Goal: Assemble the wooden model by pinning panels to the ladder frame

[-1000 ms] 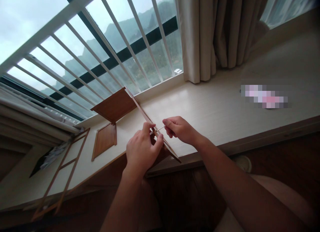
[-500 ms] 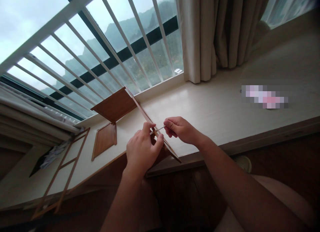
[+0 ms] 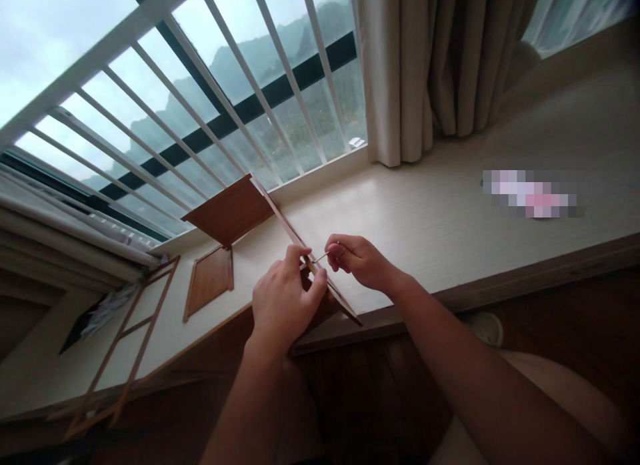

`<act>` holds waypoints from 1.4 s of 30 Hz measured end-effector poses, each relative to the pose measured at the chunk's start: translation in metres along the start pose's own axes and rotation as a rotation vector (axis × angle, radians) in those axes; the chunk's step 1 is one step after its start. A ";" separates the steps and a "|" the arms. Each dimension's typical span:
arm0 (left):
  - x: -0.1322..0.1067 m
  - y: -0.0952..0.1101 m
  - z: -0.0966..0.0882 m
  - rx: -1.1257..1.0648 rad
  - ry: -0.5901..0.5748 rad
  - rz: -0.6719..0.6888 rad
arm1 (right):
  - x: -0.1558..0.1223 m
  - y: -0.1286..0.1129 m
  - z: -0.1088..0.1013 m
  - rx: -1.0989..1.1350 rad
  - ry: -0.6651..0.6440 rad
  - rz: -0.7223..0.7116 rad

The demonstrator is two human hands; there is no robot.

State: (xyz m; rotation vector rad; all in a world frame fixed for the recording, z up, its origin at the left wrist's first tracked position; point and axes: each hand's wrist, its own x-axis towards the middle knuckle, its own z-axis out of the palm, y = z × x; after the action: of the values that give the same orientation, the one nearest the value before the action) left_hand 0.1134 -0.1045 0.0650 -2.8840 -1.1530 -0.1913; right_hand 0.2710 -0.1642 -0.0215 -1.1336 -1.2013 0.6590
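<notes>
In front of me a brown wooden frame piece [image 3: 283,215] stands on edge, joined to a wide wooden panel [image 3: 233,208]. My left hand [image 3: 287,288] is closed around the frame piece, thumb on the near side and fingers over the top. My right hand [image 3: 357,258] pinches a thin metal hex key [image 3: 321,257]. Its tip meets the wood between my left thumb and forefinger. The screw or hole at the tip is too small to make out.
A small wooden panel [image 3: 210,281] and a ladder-like wooden frame [image 3: 137,328] lie to the left on the pale window ledge [image 3: 400,205]. Papers [image 3: 107,315] are beyond them. A blurred pink-white item [image 3: 530,195] lies at right. Window bars [image 3: 270,105] and a curtain [image 3: 400,71] stand behind.
My right hand has turned slightly at the hex key, its fingers shifting a little. My left hand and the wooden pieces stay in place.
</notes>
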 end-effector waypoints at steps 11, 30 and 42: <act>0.000 0.000 -0.001 0.000 -0.002 -0.001 | 0.002 0.001 0.002 0.066 -0.010 0.020; 0.001 -0.001 -0.009 -0.181 0.012 0.048 | 0.004 -0.003 0.005 0.133 -0.023 0.080; -0.063 -0.043 -0.003 -0.479 0.268 0.140 | 0.007 0.002 0.009 0.221 -0.010 0.109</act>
State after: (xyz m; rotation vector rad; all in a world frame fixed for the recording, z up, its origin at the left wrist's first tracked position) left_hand 0.0383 -0.1162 0.0599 -3.1747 -0.9588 -0.9344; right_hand 0.2645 -0.1542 -0.0216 -1.0151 -1.0516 0.8593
